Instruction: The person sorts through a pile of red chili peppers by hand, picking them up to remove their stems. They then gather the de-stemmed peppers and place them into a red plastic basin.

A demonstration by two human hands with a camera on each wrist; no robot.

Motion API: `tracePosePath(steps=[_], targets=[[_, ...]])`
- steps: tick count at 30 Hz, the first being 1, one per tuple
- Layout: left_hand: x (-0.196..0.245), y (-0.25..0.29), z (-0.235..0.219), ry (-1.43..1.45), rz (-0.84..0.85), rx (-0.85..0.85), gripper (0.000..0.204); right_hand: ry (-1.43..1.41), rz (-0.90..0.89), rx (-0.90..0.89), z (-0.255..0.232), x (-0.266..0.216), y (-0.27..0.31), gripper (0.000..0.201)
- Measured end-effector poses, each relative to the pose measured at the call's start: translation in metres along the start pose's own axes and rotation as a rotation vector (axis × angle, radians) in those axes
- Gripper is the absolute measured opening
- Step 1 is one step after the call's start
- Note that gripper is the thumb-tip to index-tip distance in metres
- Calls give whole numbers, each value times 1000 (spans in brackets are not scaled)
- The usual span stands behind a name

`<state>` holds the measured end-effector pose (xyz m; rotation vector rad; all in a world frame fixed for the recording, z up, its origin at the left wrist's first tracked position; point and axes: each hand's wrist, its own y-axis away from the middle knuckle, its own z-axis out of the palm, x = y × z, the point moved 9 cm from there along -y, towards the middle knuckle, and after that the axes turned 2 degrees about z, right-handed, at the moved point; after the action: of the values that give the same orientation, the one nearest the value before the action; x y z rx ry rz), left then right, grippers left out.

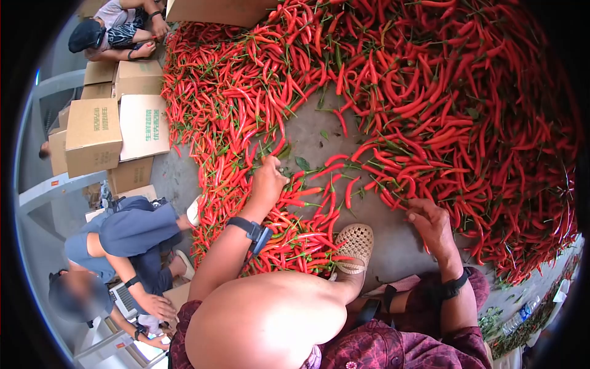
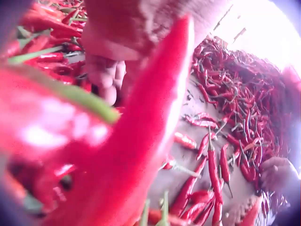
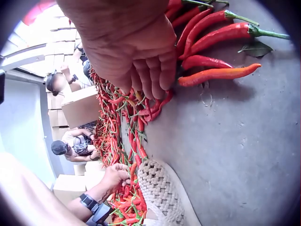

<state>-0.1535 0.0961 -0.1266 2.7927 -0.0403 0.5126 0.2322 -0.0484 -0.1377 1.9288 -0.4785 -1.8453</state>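
Red chili peppers (image 1: 393,86) with green stems cover much of the grey floor. My left hand (image 1: 268,183) is low among the chilies on the left, its fingers curled; I cannot tell whether a chili is between them. In the left wrist view, a blurred large chili (image 2: 150,103) hides part of that hand. My right hand (image 1: 432,226) is at the near edge of the right-hand heap. In the right wrist view, its fingers (image 3: 153,77) hang loosely bent beside several chilies (image 3: 221,73) on the floor, and nothing shows in the palm.
A woven shoe (image 1: 355,246) on my foot stands between my hands, beside a small chili pile (image 1: 295,246). Cardboard boxes (image 1: 92,132) are stacked at the left. Two people sit there, one in a dark cap (image 1: 86,35). A plastic bottle (image 1: 521,315) lies at the lower right.
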Motion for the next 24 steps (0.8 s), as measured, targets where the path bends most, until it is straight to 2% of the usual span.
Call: tracePosePath(steps=[2, 6, 9, 11, 12, 15, 18, 19, 22, 24], targets=[[3, -5, 7, 78, -5, -18, 32, -18, -28, 5, 1, 4, -2, 27], [-7, -12, 22, 246, -26, -46, 21, -41, 25, 22, -2, 5, -1, 27], [12, -12, 17, 19, 117, 0, 16, -67, 19, 57, -2, 4, -1, 27], [21, -12, 14, 23, 155, 6, 16, -56, -8, 105, 4, -11, 0, 27], [23, -13, 14, 25, 172, 11, 16, -40, -78, 88, 12, -26, -2, 27], [16, -16, 19, 263, 97, -14, 25, 53, -258, 59, 42, -71, -14, 26], [7, -14, 8, 294, -15, 39, 36, 228, -411, 76, 69, -119, -50, 24], [0, -13, 13, 359, -104, -49, 42, 276, -448, 90, 77, -127, -64, 23], [13, -13, 3, 297, 23, 40, 37, 444, -519, 115, 113, -132, -88, 24], [5, -20, 13, 381, -63, 26, 32, 545, -480, 101, 135, -127, -100, 25]])
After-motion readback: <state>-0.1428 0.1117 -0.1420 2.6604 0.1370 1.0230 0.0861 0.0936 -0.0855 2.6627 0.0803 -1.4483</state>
